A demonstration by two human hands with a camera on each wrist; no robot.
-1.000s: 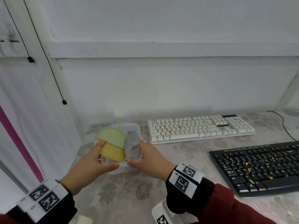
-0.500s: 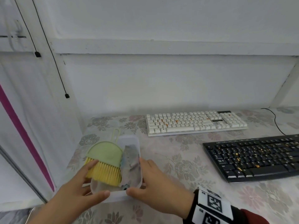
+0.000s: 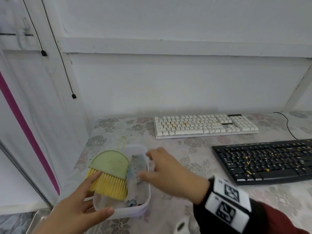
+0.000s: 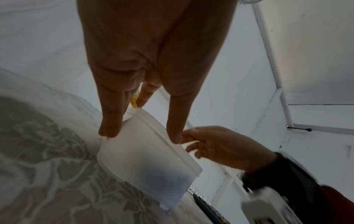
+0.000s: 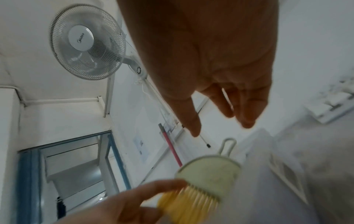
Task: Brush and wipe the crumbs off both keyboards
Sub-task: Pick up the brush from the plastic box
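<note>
A white plastic container (image 3: 121, 215) sits near the table's front left corner. Across it lies a green brush with yellow bristles (image 3: 109, 164), and a crumpled grey-blue cloth (image 3: 136, 168) lies beside the brush. My left hand (image 3: 94, 195) holds the container's near left corner, thumb on the front rim and index finger on the bristles. In the left wrist view its fingers (image 4: 111, 125) touch the container's wall (image 4: 145, 159). My right hand (image 3: 152, 166) hovers over the cloth, fingers spread, holding nothing. The white keyboard (image 3: 206, 125) and black keyboard (image 3: 266, 161) carry orange crumbs.
The floral tablecloth (image 3: 185, 166) is bare between container and keyboards. The table's left edge runs just left of the container, next to a white curtain (image 3: 33, 115). A black cable (image 3: 288, 127) trails at the back right. A wall fan (image 5: 86, 40) hangs overhead.
The container came toward me and to the left and now sits on the table. My right hand has let go of its rim and lifted over the cloth with spread fingers.
</note>
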